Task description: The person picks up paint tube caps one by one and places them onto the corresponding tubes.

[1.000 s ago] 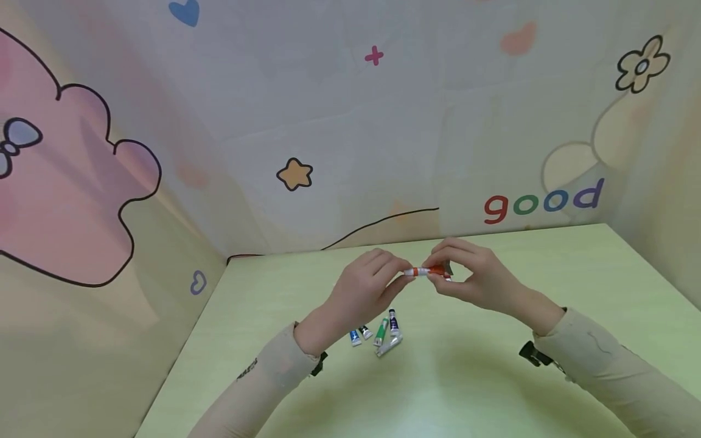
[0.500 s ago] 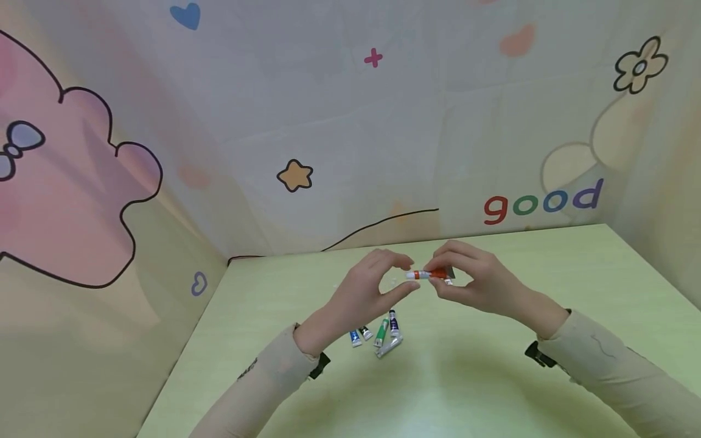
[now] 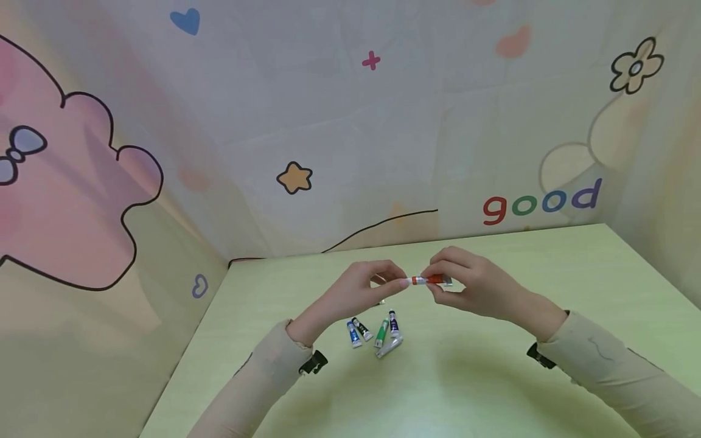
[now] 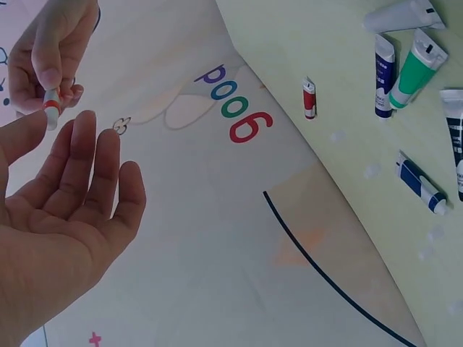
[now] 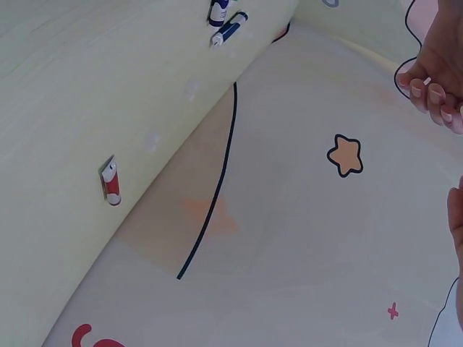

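An orange-red paint tube (image 3: pixel 434 279) lies level between the two hands, above the table. My right hand (image 3: pixel 479 283) grips its body with thumb and fingers. My left hand (image 3: pixel 356 289) has thumb and index fingertips at the white cap end, the thumb covering part of the cap in the head view. In the left wrist view, the tube's white cap (image 4: pixel 52 123) and red band show beside the left thumb, and the other left fingers (image 4: pixel 105 159) are loosely bent. A tiny white spot shows among the left fingers in the right wrist view; I cannot tell what it is.
On the pale green table (image 3: pixel 465 377) lie several paint tubes: blue (image 3: pixel 354 334), black (image 3: pixel 361 328), green (image 3: pixel 381 333), purple (image 3: pixel 393 323) and whitish (image 3: pixel 389 347). A red tube (image 4: pixel 309 99) lies apart from these. A printed cloth (image 3: pixel 350 121) stands behind the table.
My left thumb and fingers came away from the cap end half a second ago and are now back at it. The left hand has turned; the right hand has kept the tube, sinking slightly.
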Available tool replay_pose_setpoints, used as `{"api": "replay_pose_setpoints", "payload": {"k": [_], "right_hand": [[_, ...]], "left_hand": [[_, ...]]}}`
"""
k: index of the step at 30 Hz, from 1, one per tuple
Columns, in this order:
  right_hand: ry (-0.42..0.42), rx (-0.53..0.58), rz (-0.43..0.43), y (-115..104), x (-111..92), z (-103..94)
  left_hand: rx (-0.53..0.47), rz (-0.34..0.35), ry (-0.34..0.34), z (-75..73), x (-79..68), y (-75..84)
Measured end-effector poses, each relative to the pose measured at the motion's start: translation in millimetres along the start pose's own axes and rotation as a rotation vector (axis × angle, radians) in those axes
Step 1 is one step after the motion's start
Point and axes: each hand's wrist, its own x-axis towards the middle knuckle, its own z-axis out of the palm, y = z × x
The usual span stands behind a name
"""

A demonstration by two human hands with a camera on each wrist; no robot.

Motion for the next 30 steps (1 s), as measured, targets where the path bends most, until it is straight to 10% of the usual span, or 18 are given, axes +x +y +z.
{"api": "replay_pose_setpoints", "payload": {"k": [30], "right_hand": [[0.021,0.082,0.089,1,-4,0.4]], "left_hand": [[0.277,0.264,0.197,11.6,1.2,6.5]]}}
